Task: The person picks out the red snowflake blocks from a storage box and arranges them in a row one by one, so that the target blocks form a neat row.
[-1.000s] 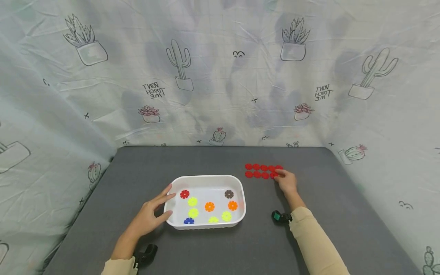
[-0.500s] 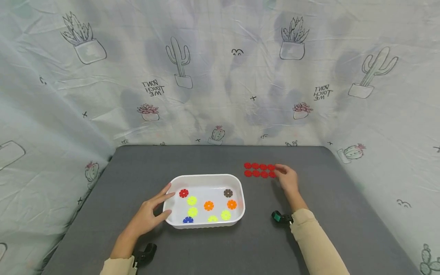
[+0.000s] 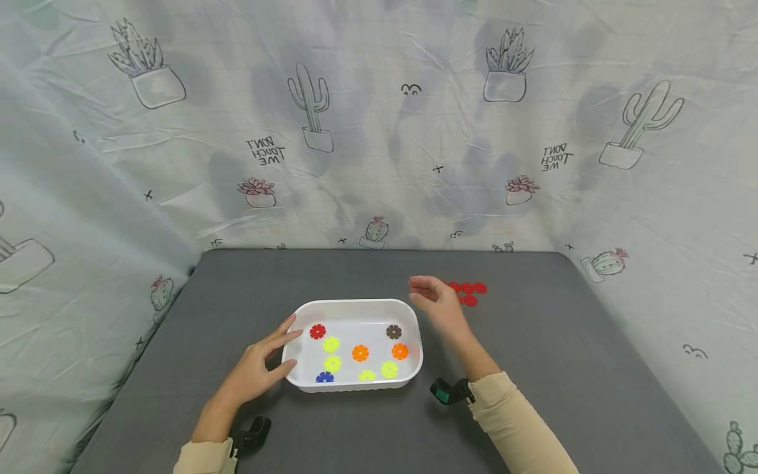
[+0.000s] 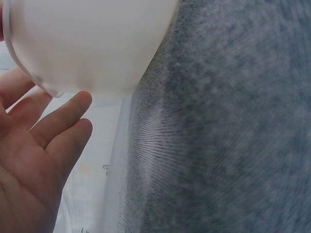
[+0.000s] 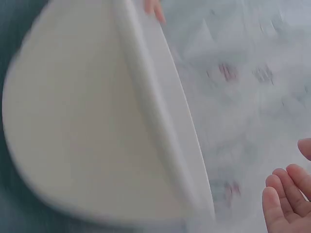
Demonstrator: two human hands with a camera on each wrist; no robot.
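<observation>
My left hand [image 3: 256,370] rests against the white tray's [image 3: 354,307] left end, fingers straight, thumb and forefinger touching the rim, gripping nothing. Tray sits on the grey table [image 3: 533,368], near the front. Inside it: one red disc [image 3: 318,331], a brown disc [image 3: 393,332], two orange discs [image 3: 360,353], several yellow-green discs [image 3: 331,344], a blue disc [image 3: 324,378] at the near wall. My right hand [image 3: 435,304] hovers just past the tray's far right corner, fingers loosely spread, holding nothing. Behind it, a cluster of red discs [image 3: 468,293] lies on the table, partly hidden by the hand. Cactus-print cloth [image 3: 379,131] hangs beyond.
</observation>
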